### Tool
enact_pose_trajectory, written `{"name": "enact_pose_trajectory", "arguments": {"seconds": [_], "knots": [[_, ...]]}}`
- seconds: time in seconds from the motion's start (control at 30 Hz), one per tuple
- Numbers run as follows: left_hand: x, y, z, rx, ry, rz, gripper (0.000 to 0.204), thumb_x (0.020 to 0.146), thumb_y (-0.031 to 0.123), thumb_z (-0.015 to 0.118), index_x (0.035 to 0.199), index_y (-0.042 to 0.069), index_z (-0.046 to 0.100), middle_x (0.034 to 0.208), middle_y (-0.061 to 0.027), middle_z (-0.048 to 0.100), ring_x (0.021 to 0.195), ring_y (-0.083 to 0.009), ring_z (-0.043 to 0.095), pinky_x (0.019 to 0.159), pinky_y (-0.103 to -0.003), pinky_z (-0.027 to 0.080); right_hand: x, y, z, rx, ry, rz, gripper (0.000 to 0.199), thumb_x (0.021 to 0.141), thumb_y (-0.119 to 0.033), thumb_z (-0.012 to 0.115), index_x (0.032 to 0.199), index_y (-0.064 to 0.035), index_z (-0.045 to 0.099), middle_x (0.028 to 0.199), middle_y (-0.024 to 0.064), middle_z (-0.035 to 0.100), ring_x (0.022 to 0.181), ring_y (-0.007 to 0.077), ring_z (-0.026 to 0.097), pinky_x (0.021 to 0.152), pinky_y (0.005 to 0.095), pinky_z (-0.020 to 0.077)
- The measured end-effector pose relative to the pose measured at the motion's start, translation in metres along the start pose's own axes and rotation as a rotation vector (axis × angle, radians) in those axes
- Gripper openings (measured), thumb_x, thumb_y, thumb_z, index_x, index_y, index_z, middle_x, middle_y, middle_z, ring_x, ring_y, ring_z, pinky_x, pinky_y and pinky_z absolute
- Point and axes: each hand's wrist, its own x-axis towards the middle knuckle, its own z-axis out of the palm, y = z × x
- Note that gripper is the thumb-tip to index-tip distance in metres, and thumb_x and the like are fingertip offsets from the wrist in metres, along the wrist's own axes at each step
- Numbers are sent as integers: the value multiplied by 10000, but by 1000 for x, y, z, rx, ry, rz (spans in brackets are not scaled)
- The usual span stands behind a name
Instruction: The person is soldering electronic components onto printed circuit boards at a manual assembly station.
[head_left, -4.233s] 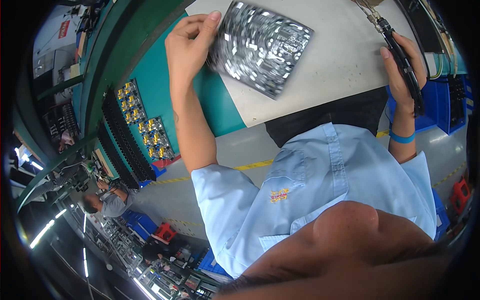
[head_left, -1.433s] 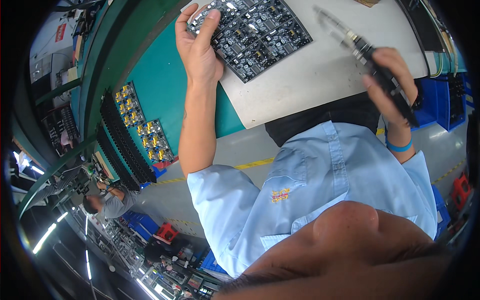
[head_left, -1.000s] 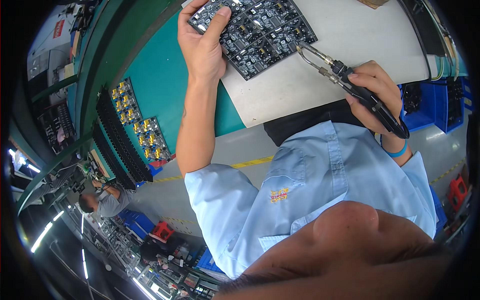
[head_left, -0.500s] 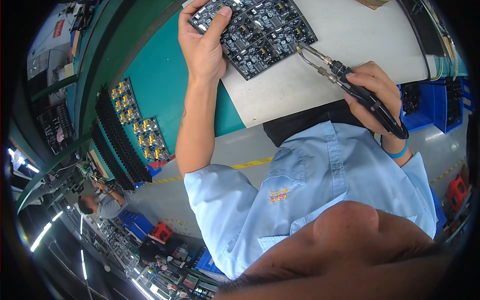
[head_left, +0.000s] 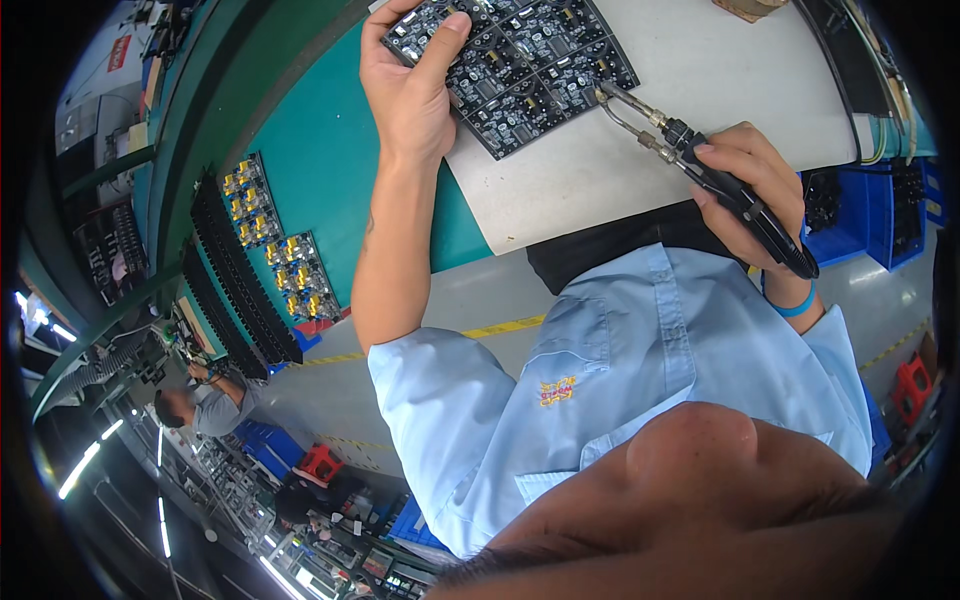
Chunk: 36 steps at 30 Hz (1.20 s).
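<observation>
My left hand (head_left: pixel 415 100) holds a black circuit board panel (head_left: pixel 550 75) by its left side, thumb on the top face and the other fingers mostly hidden at the far edge. Several like sections, crowded with small parts, make up the panel. In my right hand (head_left: pixel 768 185) is a black-handled soldering iron (head_left: pixel 728 192), with a second thin metal tube running beside its barrel. Both metal ends meet at the panel's right-hand part; I cannot tell whether the tip touches it or hovers just above.
A white sheet (head_left: pixel 740 75) covers part of the green tabletop (head_left: pixel 325 150). Board panels with yellow parts (head_left: pixel 302 278) lie at the left beside long black racks (head_left: pixel 240 275). Blue bins (head_left: pixel 845 225) stand at the right, below table height. Another person (head_left: pixel 215 408) works far left.
The panel and my left hand have shifted very slightly to the right. The soldering iron stays almost where it was, its tip still at the panel.
</observation>
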Motion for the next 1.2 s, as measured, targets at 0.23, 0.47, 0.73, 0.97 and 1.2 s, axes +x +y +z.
{"name": "enact_pose_trajectory", "arguments": {"seconds": [0.23, 0.47, 0.73, 0.97, 1.2], "knots": [[0, 1, 0, 5, -8, 18, 415, 868, -33, 663, 1235, 58, 491, 1035, -96, 602, 839, -148, 590, 772, -245, 499, 2, 0, 0, -1, -13, -24, 424, 706, 48, 707, 1127, 6, 685, 975, 135, 649, 760, 214, 581, 695, 277, 479], [-1, 3, 2, 12, -5, 14, 414, 866, -30, 669, 1230, 60, 493, 1023, -92, 600, 833, -147, 589, 764, -247, 500, 1, -3, -4, 17, 7, 7, 417, 707, 54, 703, 1122, 15, 683, 961, 140, 648, 760, 208, 579, 693, 275, 475], [0, 2, 1, -2, -5, 5, 415, 864, -28, 672, 1227, 60, 492, 1024, -101, 602, 831, -152, 593, 757, -253, 506, 6, 17, -41, -174, 275, -11, 401, 770, 10, 729, 1167, -2, 671, 1044, 137, 688, 810, 199, 635, 741, 265, 506], [1, 0, 0, 12, 6, -14, 419, 861, -31, 672, 1228, 60, 490, 1036, -117, 607, 842, -164, 602, 754, -262, 517, 7, 40, -41, -329, 530, 190, 423, 822, -86, 787, 1220, -29, 654, 1083, 96, 717, 832, 155, 672, 767, 230, 524], [3, -1, 0, 5, 17, -59, 415, 863, -29, 666, 1228, 59, 488, 1035, -128, 612, 847, -173, 609, 750, -259, 521, 5, 38, -40, -367, 441, 103, 427, 824, -108, 801, 1219, -37, 654, 1038, 97, 722, 815, 155, 674, 745, 222, 525]]}}
